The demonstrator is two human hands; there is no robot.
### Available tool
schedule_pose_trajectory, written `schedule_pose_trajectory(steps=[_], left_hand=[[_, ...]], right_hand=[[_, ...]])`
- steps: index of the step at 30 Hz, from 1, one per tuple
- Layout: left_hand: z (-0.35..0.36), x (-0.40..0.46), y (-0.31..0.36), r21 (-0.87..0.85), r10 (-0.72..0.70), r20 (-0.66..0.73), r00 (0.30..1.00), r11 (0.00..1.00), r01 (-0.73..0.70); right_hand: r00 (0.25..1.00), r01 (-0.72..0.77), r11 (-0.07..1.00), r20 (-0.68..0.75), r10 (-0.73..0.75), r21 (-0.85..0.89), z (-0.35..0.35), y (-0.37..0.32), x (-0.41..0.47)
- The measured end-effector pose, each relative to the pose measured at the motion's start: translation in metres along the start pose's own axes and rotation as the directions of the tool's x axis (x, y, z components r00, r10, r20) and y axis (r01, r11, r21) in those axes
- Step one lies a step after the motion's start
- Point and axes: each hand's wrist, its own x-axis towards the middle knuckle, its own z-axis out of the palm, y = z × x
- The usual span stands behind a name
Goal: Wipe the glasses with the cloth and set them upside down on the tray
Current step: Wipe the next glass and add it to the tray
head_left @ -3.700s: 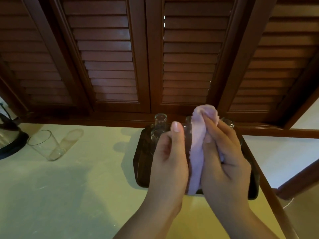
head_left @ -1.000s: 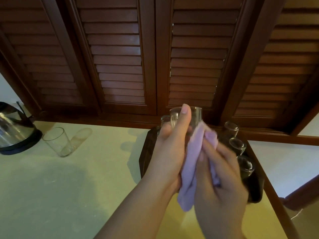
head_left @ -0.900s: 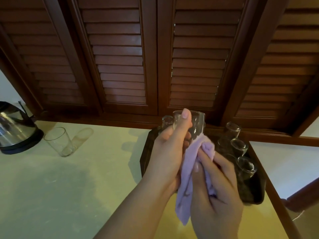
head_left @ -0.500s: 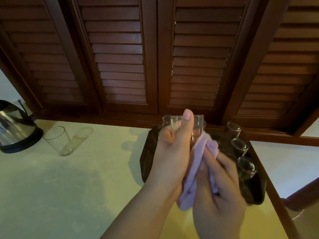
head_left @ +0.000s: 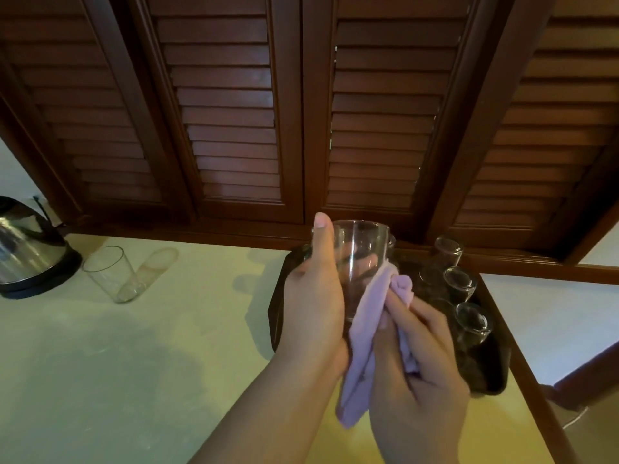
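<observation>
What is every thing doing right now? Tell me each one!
left hand: gripping the held glass
right hand: gripping the cloth, pressing it on the glass
held glass: upright, open end up, lifted over the tray
cloth: bunched against the glass, tail hanging down
tray: on the counter, holding glasses
glasses on tray: upside down
lone glass: upright on the counter
kettle: on its base
shutters: closed

Clear smooth glass tumbler (head_left: 363, 262); soft matt lilac cloth (head_left: 365, 333); dark glossy tray (head_left: 279, 296); clear glass tumblers (head_left: 460, 281) on it; polished brown wood shutters (head_left: 234, 122); matt pale countertop (head_left: 117, 363); shiny metal kettle (head_left: 26, 249), black base.
</observation>
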Motion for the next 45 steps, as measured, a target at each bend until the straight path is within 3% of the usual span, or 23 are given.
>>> schedule_pose_trajectory(steps=[6, 10, 13, 20, 23, 28, 33, 37, 41, 45], left_hand=[[0.006, -0.020, 0.000, 0.062, 0.031, 0.281, 0.959, 0.997, -0.050], [0.008, -0.015, 0.007, 0.037, 0.043, 0.204, 0.978, 0.998, -0.051], [0.004, -0.009, 0.011, 0.176, 0.089, 0.138, 0.986, 0.978, -0.113], [0.004, -0.010, 0.001, 0.047, 0.054, 0.252, 0.966, 0.997, -0.068], [0.005, -0.003, 0.006, 0.051, 0.044, 0.298, 0.954, 0.997, -0.062], [-0.005, 0.009, 0.004, 0.062, 0.048, 0.177, 0.983, 0.996, -0.060], [-0.010, 0.008, -0.004, 0.007, 0.037, 0.187, 0.982, 0.999, -0.039], [-0.019, 0.013, 0.012, 0.035, 0.043, 0.301, 0.953, 0.998, -0.056], [-0.032, 0.016, 0.024, 0.177, 0.038, 0.198, 0.979, 0.981, -0.074], [-0.048, 0.005, 0.025, 0.079, 0.071, 0.173, 0.982, 0.993, -0.086]], right_hand=[[1.000, 0.028, 0.999, 0.006, -0.029, 0.031, 0.001, -0.012, 0.051], [0.994, 0.097, 0.995, 0.042, -0.096, -0.026, 0.003, -0.008, 0.031], [0.991, 0.128, 0.991, 0.031, -0.127, -0.045, 0.004, 0.004, 0.006], [0.996, 0.088, 0.996, 0.002, -0.088, -0.012, 0.008, -0.010, 0.065], [0.994, 0.110, 0.994, 0.026, -0.109, -0.023, 0.009, -0.007, 0.044], [0.990, 0.138, 0.987, 0.044, -0.135, -0.086, 0.016, 0.010, 0.015], [0.999, 0.000, 1.000, 0.039, 0.000, 0.015, 0.022, -0.008, 0.064], [0.999, 0.051, 0.997, 0.019, -0.050, -0.065, 0.033, -0.011, 0.034], [1.000, 0.018, 0.999, 0.013, -0.017, -0.046, 0.048, -0.008, 0.000], [0.999, -0.042, 0.999, 0.010, 0.042, -0.014, 0.062, -0.026, 0.037]])
